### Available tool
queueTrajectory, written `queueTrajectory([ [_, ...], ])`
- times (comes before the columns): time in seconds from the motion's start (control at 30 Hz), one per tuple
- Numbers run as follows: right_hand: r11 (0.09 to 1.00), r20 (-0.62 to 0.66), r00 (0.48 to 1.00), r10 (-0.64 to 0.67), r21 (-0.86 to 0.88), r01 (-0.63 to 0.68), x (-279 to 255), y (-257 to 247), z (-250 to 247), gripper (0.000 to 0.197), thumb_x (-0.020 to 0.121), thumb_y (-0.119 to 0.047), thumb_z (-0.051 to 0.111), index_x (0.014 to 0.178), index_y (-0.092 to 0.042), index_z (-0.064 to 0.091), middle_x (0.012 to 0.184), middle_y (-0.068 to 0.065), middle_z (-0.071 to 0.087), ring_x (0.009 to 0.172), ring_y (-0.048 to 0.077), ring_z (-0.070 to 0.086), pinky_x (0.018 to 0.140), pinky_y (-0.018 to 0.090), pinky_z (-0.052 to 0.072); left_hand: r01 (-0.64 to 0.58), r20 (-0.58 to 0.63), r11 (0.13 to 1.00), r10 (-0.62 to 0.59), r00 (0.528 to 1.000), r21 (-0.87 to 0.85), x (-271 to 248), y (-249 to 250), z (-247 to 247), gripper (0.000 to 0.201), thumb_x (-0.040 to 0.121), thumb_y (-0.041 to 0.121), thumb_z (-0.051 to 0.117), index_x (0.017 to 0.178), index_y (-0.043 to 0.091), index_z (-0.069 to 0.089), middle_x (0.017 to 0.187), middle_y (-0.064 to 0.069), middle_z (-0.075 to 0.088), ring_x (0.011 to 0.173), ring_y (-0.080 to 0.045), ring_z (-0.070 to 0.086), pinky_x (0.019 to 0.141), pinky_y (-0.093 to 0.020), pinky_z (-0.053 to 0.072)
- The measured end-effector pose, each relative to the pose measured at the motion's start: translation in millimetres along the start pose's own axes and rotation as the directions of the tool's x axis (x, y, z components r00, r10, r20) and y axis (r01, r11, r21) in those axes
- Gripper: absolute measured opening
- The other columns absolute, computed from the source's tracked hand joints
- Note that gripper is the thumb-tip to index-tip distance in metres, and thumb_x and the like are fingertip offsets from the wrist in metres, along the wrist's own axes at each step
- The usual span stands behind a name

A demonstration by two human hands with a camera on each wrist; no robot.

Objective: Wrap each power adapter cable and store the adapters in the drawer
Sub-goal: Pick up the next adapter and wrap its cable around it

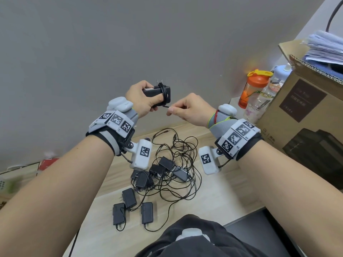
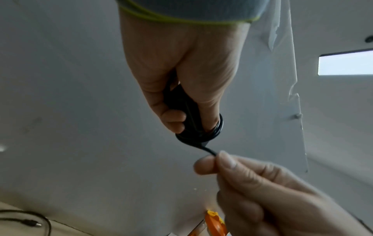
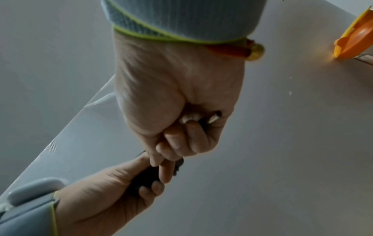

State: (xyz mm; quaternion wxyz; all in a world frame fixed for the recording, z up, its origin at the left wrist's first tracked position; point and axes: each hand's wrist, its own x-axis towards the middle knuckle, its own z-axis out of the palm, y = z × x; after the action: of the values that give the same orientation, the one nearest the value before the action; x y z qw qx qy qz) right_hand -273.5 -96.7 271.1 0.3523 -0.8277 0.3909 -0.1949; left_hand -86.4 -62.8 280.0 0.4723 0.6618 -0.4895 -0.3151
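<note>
1. The black power adapter (image 1: 156, 93) is held up in the air above the desk, prongs pointing up, with its cable (image 1: 164, 95) already coiled in several turns round the body; only a short tail runs out to the right
2. The left hand (image 1: 143, 98) grips the adapter with fingers curled under it and the thumb pressed beside the coil, probably to keep the turns from slipping while the end is dealt with
3. The right hand (image 1: 189, 110) pinches the cable tail between thumb and forefinger, the other fingers curled in; I judge the tail is drawn taut for a last turn or a tuck
4. The right wrist view shows what the head view hides: the metal barrel plug (image 3: 214, 117) lies inside the right fist, near the palm
5. The left wrist view shows the coil bunched at the adapter's far end, just past the thumb
6. Below, on the wooden desk (image 1: 222, 197), lie several loose adapters (image 1: 146, 212) in a cable tangle (image 1: 178, 164), not yet wrapped; no drawer is in view
7. A cardboard box (image 1: 300, 115) and an orange-lidded bottle (image 1: 254, 86) stand to the right
</note>
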Motion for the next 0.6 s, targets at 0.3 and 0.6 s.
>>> queueTrajectory([
  [0.3, 0.974, -0.091, 0.995, 0.049, 0.224, -0.027, 3, -9, -22, 0.016, 0.079, -0.022, 0.080, 0.071, -0.009, 0.073, 0.054, -0.001, 0.063, 0.046, 0.012, 0.054, 0.047, 0.020, 0.044, -0.040, 0.129, 0.978, 0.013, 0.992, 0.203, -5, 7, 2, 0.032, 0.073, 0.025, 0.082, 0.091, 0.022, 0.056, 0.088, -0.008, 0.071, 0.057, -0.022, 0.069, 0.048, -0.025, 0.050],
  [0.6, 0.793, -0.123, 0.992, 0.026, 0.607, 0.054, 7, -8, -26, 0.005, 0.090, -0.008, 0.068, 0.092, -0.003, 0.069, 0.071, 0.005, 0.066, 0.059, 0.012, 0.061, 0.059, 0.021, 0.052, -0.086, 0.296, 0.980, 0.029, 0.955, 0.181, -11, 10, 9, 0.028, 0.077, 0.023, 0.075, 0.104, 0.029, 0.071, 0.085, -0.005, 0.074, 0.059, -0.021, 0.069, 0.057, -0.028, 0.055],
])
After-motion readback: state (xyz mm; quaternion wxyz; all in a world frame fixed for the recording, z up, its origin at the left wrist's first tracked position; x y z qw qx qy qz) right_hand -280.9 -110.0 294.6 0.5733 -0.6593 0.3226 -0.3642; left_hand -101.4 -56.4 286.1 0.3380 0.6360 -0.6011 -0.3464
